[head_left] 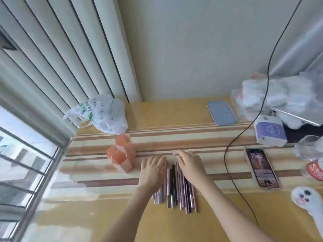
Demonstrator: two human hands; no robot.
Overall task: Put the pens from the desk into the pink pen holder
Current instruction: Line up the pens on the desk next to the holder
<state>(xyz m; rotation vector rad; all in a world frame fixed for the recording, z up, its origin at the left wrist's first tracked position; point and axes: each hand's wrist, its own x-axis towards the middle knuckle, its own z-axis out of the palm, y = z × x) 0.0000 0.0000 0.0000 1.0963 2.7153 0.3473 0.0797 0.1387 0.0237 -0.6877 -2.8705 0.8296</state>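
Observation:
Several pens (172,186), pink, grey and black, lie side by side in a row on the desk (104,215), pointing away from me. My left hand (153,171) rests flat on the left end of the row, fingers spread. My right hand (189,164) lies palm-down over the far ends of the pens on the right, its fingers slightly curled. Neither hand has a pen lifted. The pink pen holder (122,152), made of hexagonal tubes, stands upright just left of my left hand and looks empty.
A white plastic bag (103,115) lies behind the holder. A phone (262,167) lies to the right, past a black cable (232,145). Further right stand a purple-and-white box (270,131), a glass (309,147) and a blue-grey tray (222,113). A window is at left.

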